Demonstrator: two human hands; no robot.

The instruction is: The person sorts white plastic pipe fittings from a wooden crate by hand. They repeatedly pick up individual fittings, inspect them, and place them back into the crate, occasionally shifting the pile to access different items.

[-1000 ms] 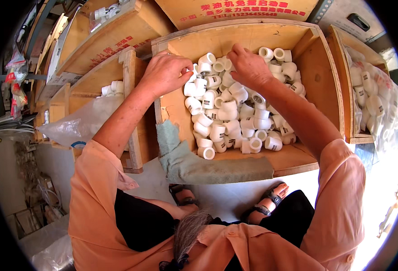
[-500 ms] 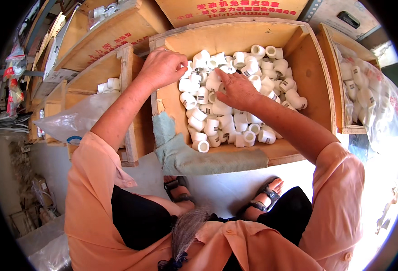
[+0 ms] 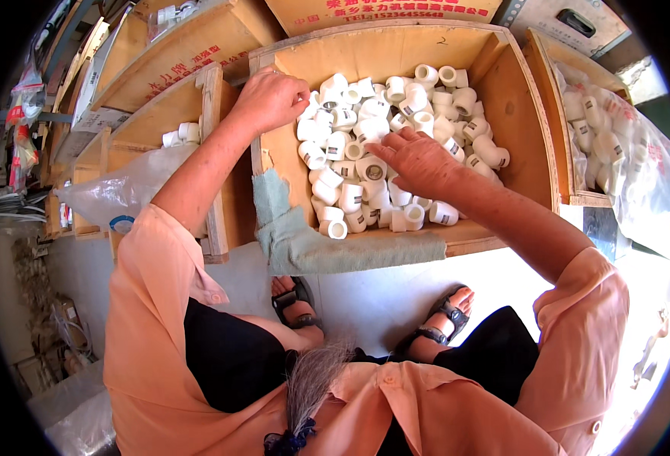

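Observation:
A wooden box (image 3: 523, 129) in front of me holds a heap of short white plastic pipe fittings (image 3: 327, 179), several of them elbows. My left hand (image 3: 271, 99) is closed at the box's left wall, near the far corner, with its fingers curled; whatever they hold, if anything, is hidden. Spread over the middle of the heap, my right hand (image 3: 420, 161) is open, its fingertips close to the fittings or touching them. Grey-green cloth (image 3: 335, 254) covers the near left corner and much of the near rim.
On the left, a wooden crate (image 3: 212, 152) holds a clear plastic bag (image 3: 126, 194) and a few white fittings (image 3: 181, 135). A bag of white fittings (image 3: 605, 137) fills a box at the right. Behind stands a wooden panel with red print (image 3: 388, 9).
My right hand has moved slightly right and nearer to me, uncovering fittings in the middle. My left hand stays at the left wall. The whole view has shifted a little.

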